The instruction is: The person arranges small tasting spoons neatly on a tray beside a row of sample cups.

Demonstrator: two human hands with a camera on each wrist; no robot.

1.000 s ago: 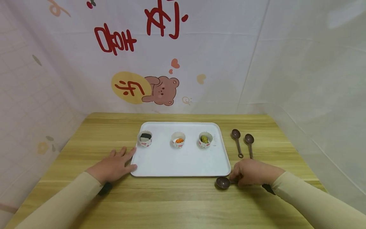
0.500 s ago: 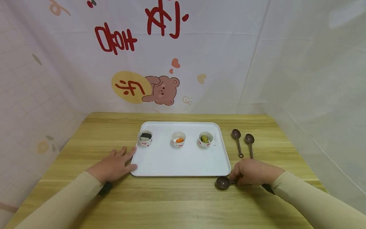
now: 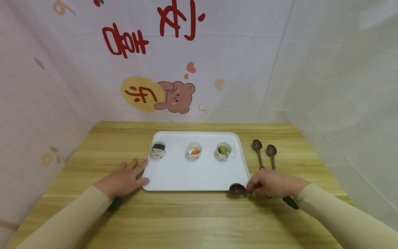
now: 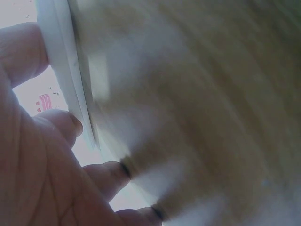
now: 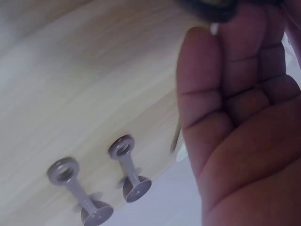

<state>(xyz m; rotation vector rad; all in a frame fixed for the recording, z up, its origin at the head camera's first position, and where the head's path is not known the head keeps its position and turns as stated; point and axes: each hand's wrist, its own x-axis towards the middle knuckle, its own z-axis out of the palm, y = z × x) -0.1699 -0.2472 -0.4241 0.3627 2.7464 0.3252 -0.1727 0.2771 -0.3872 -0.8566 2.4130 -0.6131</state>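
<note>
My right hand (image 3: 273, 183) pinches the handle of a brown measuring spoon (image 3: 237, 188), just off the near right corner of the white tray (image 3: 192, 178). The spoon's round bowl points left and overlaps the tray's front edge. My left hand (image 3: 122, 180) has its fingers spread at the tray's left side, thumb and index touching the rim (image 4: 70, 70). Three patterned paper cups stand on the tray: the left cup (image 3: 158, 155) holds something black and white, the middle cup (image 3: 193, 157) something orange, the right cup (image 3: 222, 156) something green.
Two more brown measuring spoons lie right of the tray, bowls away from me: one spoon (image 3: 257, 145) nearer the tray, the other spoon (image 3: 272, 150) beside it. A printed white cloth (image 3: 242, 52) hangs behind the wooden table (image 3: 186, 221), with cloth at both sides.
My right hand has moved slightly up and left with the measuring spoon, whose bowl now overlaps the tray's front edge. The left hand, tray and cups stay in place.
</note>
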